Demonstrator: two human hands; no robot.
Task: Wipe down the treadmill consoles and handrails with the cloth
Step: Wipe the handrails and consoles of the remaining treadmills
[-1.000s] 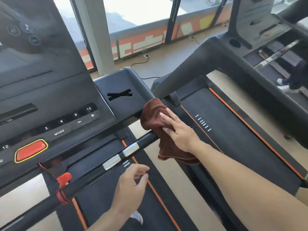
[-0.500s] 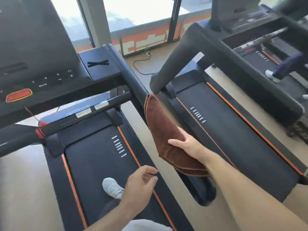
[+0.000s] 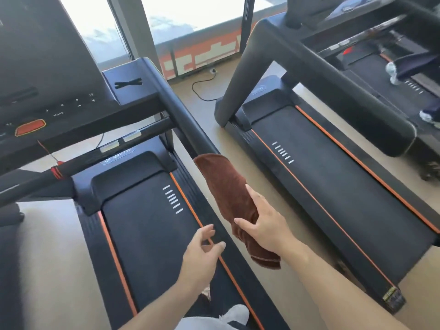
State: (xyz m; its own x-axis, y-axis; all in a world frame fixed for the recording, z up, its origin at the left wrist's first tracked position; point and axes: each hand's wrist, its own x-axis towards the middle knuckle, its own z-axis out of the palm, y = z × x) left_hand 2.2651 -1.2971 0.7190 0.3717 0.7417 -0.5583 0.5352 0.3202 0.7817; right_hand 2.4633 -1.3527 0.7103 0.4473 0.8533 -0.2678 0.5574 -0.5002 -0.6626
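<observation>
Right hand [image 3: 264, 225] grips brown cloth [image 3: 228, 194] wrapped over side handrail [image 3: 183, 115]; left hand [image 3: 202, 253] hovers, fingers relaxed, holding nothing.

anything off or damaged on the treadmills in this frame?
Nothing stands out. The brown cloth is draped over the right handrail under the right hand; the left hand is free. Consoles and belts look intact.

Black cable [image 3: 202, 90] on tan floor [image 3: 238, 89] — windows [image 3: 171, 17] beyond.
</observation>
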